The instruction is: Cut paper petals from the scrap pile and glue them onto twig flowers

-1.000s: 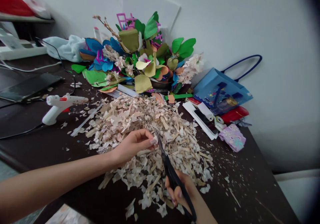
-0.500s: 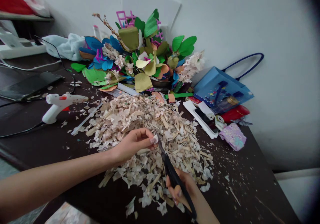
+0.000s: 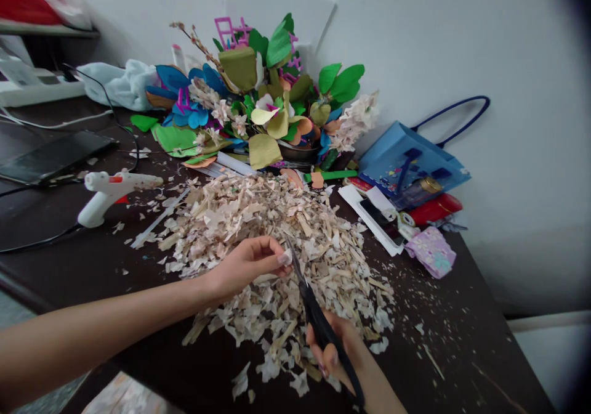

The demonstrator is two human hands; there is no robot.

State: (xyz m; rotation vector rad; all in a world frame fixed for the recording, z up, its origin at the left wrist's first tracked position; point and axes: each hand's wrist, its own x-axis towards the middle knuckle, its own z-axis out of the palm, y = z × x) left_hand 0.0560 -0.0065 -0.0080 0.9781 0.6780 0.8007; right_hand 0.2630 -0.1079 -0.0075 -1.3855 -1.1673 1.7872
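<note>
My left hand (image 3: 256,259) pinches a small whitish scrap (image 3: 288,257) between thumb and fingers, above the heap. In my right hand (image 3: 339,343) is a pair of black-handled scissors (image 3: 314,309), gripped by the handles. Their blades point up and away, with the tips right beside the pinched scrap; I cannot tell whether they touch it. Under both hands spreads a large heap of pale, papery scraps (image 3: 258,207), cream and beige, some curled and some strip-like. The rest of what my left fingers hold is hidden.
A white glue gun (image 3: 104,195) with a cord stands at the left, near a dark tablet-like slab (image 3: 55,155). Colourful handmade flowers (image 3: 277,118) fill the back. At the right are a blue bag (image 3: 410,161), a phone (image 3: 375,212) and a purple floral pouch (image 3: 431,251).
Almost nothing differs. Both hands and the scissors keep nearly the same position, and the view has shifted very slightly.
</note>
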